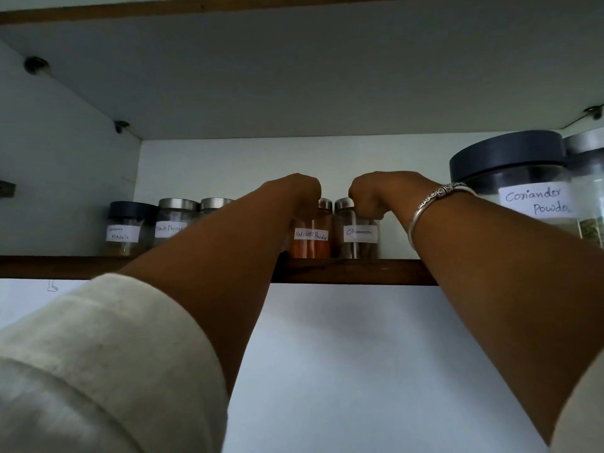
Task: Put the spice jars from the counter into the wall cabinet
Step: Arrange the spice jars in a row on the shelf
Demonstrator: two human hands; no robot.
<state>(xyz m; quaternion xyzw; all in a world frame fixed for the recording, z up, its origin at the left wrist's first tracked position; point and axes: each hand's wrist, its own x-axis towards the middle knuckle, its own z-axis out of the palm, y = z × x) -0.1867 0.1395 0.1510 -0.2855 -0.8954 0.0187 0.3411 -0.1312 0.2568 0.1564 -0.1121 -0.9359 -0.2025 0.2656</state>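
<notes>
Left hand (302, 191) clasps the chilli jar (310, 245) by its lid, right hand (369, 199) the cinnamon jar (358, 246). Both jars stand touching at the shelf (353, 272) front edge. Small glass jars are probably light, smooth and breakable, so the lids give the surest hold.

Dim, cool light; plain white wall (376, 354), lower half.

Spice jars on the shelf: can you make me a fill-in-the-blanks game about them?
The left hand grips the orange-filled jar, labelled Red chilli ____.
The right hand grips the brown-filled jar, labelled ____.
The big dark-lidded jar says ____ Powder.
Missing words: Powder; Cinnamon; Coriander.
</notes>
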